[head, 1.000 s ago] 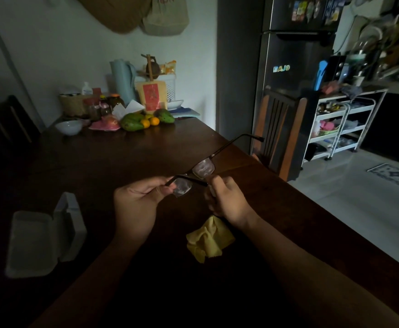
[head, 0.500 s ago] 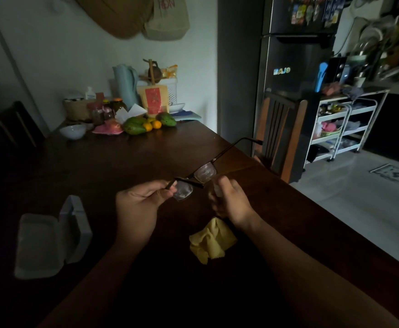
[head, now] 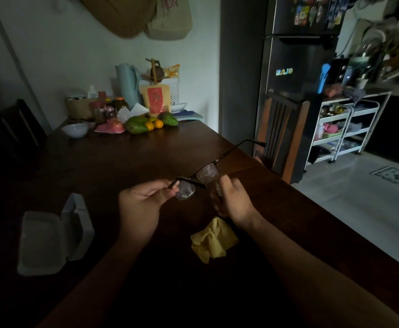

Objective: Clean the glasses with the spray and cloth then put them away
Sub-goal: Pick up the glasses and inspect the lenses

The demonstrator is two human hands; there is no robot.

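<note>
From my remote seat I see both hands raised a little above the dark wooden tabletop [head: 122, 162]. My left hand [head: 144, 204] pinches the glasses [head: 208, 174] at the near hinge, thumb and fingers closed on the black frame beside the nearer lens. The glasses hang in the air between the two hands, tilted, with the far arm unfolded and pointing away toward the chair [head: 281, 129]. Both lenses look smeared or misted.

My right hand [head: 234, 200] is curled round a small pale spray bottle [head: 218, 189], mostly hidden in the fist, its top just beside the farther lens. I cannot tell whether it touches the frame.

The yellow cloth [head: 214, 242] lies crumpled on the tabletop under my right wrist. The white glasses case [head: 44, 240] sits open, well apart to the left. Fruit [head: 146, 124] and a white bowl [head: 75, 130] stand at the far end of the tabletop.
</note>
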